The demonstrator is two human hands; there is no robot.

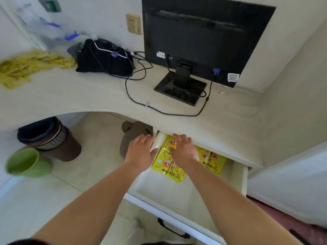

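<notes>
We find the drawer (177, 190) pulled out, and we place everything else by it.

The left hand (139, 149) lies at the drawer's left wall, fingers straight and spread, thumb touching the wall's top edge. It holds nothing. The right hand (184, 149) is inside the drawer towards its back, palm down, fingers straight and slightly apart. It rests flat on the yellow packets (167, 165) and grips none of them.

Those packets lie flat on the drawer floor in the back left part, overlapping one another. More yellow packets (213, 161) of the same kind lie in the back right part, just beside the right wrist. The front half of the drawer floor shows bare. A black handle (171, 228) sits on the drawer's front face.

Above the drawer, the desk top (88, 92) carries a monitor (203, 38), seen from its back, with cables (127, 85) trailing from it. Further left of the drawer, on the same top, stand a black bag (104, 57) and a blurred yellow heap (26, 66). On the floor well left of the drawer are a brown bin (53, 138) and a green bucket (26, 163), touching.
</notes>
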